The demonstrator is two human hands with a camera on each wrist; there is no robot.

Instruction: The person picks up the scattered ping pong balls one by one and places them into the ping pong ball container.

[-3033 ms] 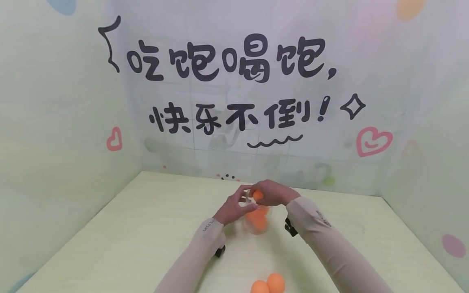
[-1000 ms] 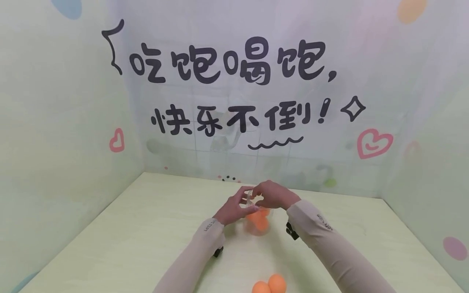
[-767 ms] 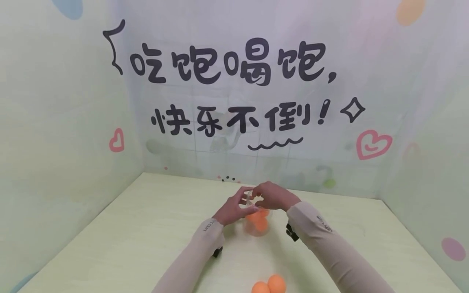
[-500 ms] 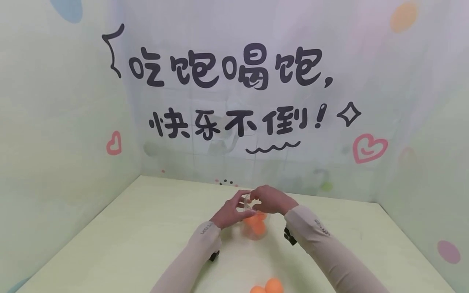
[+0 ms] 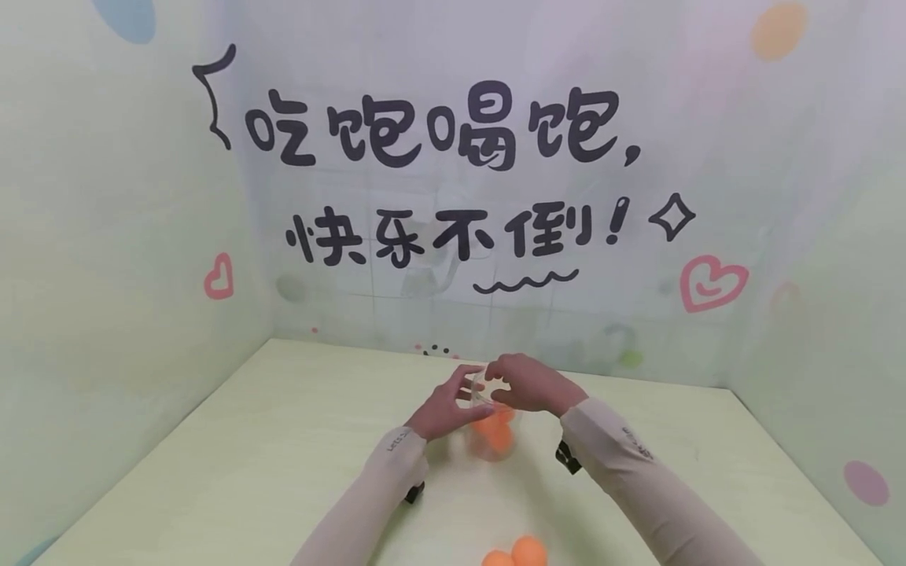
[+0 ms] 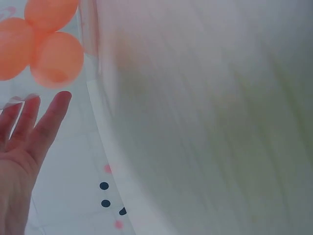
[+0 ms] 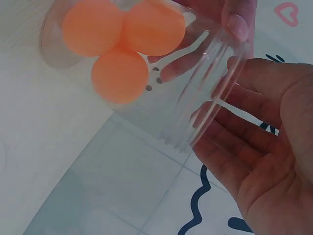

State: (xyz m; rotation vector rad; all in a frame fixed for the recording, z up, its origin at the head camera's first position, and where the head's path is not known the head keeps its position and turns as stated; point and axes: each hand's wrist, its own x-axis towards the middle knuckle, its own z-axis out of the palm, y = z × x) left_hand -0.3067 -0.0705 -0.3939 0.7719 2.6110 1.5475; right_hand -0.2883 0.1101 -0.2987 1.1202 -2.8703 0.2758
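Observation:
In the head view my left hand (image 5: 444,405) grips a clear plastic jar (image 5: 481,452) around its upper part, thumb on the near side. The right wrist view shows the jar's ridged mouth (image 7: 208,90) and three orange ping-pong balls (image 7: 120,76) inside. Left fingers (image 6: 49,120) lie along the jar wall beside the balls in the left wrist view. My right hand (image 5: 531,383) is at the jar's mouth, thumb and loosely bent fingers around the opening, with no ball between them.
Two more orange ping-pong balls (image 5: 529,552) lie together at the near edge of the view, partly cut off. The pale table (image 5: 283,440) meets a printed back wall (image 5: 396,314), close behind the hands, and side walls left and right.
Three seconds ago my right hand held an orange ball over the jar's mouth; by one second ago it held none. Since then the hands have barely shifted, and the view tilts slightly.

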